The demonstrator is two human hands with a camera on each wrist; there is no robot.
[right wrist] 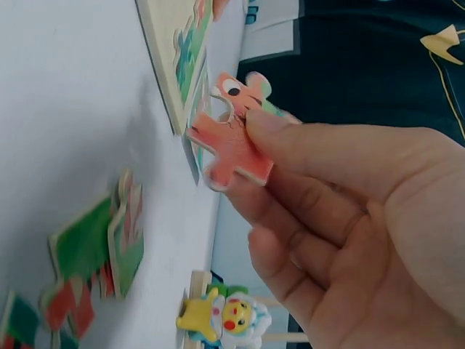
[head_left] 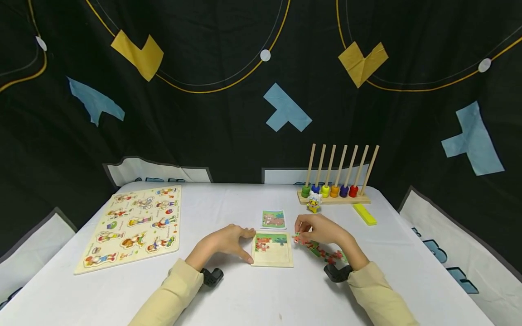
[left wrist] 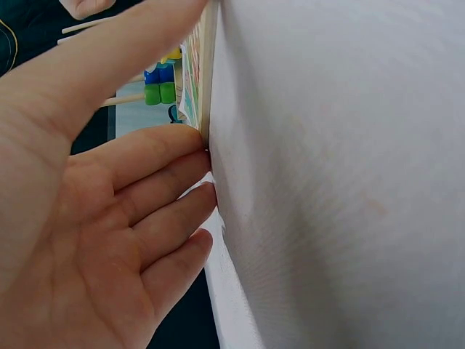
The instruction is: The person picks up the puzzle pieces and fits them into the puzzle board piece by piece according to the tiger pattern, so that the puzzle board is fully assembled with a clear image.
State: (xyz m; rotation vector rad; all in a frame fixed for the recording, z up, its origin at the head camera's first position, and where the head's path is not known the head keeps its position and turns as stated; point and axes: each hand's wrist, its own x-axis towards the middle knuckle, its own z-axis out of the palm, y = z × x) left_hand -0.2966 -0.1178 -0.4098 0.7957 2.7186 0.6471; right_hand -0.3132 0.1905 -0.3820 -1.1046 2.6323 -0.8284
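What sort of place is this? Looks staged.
Probably a staged recording corner for tabletop play: a black fabric backdrop hangs behind a white-covered table bearing a small square pale-wood jigsaw tray and a wooden peg rack with coloured beads.

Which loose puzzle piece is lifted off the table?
The red piece with the printed eye, pinched in the right hand; the other loose pieces lie on the table.

2 creased beige sleeves [head_left: 174, 292] end beside 2 black, rounded wrist devices [head_left: 212, 277].
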